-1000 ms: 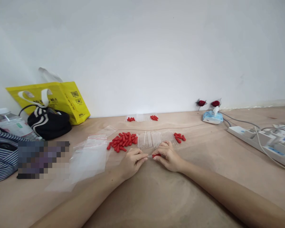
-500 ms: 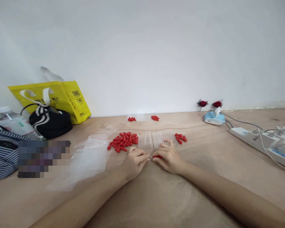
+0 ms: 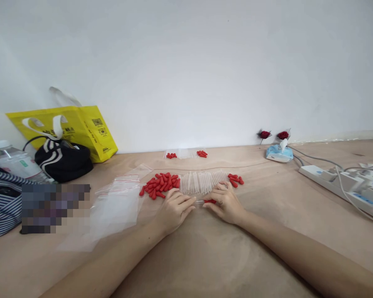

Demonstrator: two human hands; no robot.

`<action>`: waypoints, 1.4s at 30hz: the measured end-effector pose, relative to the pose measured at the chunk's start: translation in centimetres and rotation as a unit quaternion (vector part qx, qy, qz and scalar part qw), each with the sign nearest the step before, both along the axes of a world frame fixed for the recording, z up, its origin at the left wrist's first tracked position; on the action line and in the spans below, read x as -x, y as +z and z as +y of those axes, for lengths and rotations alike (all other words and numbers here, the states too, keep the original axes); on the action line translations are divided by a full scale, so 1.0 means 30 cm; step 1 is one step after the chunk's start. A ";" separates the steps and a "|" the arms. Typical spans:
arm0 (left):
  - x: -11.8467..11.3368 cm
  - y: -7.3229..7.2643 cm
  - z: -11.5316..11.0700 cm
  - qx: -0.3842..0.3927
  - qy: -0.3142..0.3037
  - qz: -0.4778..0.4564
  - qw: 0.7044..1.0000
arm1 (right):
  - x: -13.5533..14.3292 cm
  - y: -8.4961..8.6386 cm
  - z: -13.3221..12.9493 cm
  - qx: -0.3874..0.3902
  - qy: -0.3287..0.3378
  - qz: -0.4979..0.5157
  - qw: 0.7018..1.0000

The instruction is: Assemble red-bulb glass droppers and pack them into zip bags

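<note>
In the head view, a red bulb (image 3: 210, 201) is gripped at the near middle by the right hand (image 3: 226, 203); whether the clear tube (image 3: 199, 202) is pinched by the left hand (image 3: 174, 210) cannot be told; on the far-left yellow bag (image 3: 88, 138), QR codes (image 3: 97, 122) and small unreadable characters (image 3: 69, 129) are printed

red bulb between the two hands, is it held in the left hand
No, the right hand has its fingers on the red bulb, with a clear tube spanning toward the left hand.
</note>
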State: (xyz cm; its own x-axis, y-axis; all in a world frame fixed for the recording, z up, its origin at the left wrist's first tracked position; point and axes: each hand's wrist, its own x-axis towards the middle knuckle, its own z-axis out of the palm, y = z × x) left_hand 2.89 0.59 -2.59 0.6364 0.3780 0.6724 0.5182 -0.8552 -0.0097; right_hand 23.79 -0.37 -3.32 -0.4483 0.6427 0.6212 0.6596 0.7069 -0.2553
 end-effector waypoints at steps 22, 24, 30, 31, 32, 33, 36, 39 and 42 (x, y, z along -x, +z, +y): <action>-0.001 0.026 -0.019 0.068 -0.038 0.009 0.997 | 0.023 0.001 -0.024 -0.037 0.019 -0.036 0.998; -0.004 0.021 -0.019 0.075 -0.033 0.008 0.997 | 0.024 0.000 -0.022 -0.034 0.020 -0.040 0.998; -0.010 0.004 -0.017 0.084 -0.013 0.007 0.996 | 0.029 -0.003 -0.020 -0.033 0.012 -0.040 0.999; -0.010 0.005 -0.017 0.085 -0.012 0.006 0.996 | 0.030 -0.003 -0.020 -0.032 0.013 -0.040 0.999; -0.011 0.006 -0.018 0.087 -0.013 0.004 0.996 | 0.031 -0.003 -0.020 -0.032 0.014 -0.041 0.999; -0.011 0.009 -0.020 0.089 -0.014 0.003 0.996 | 0.032 -0.003 -0.020 -0.031 0.015 -0.042 0.999; -0.011 0.019 -0.025 0.092 -0.018 0.002 0.996 | 0.030 0.000 -0.019 -0.028 0.019 -0.043 0.998; -0.010 0.026 -0.028 0.087 -0.016 0.001 0.996 | 0.022 0.003 -0.015 -0.024 0.019 -0.036 0.999; -0.007 0.026 -0.026 0.075 -0.011 -0.006 0.997 | 0.013 0.006 -0.010 -0.009 0.013 -0.015 1.000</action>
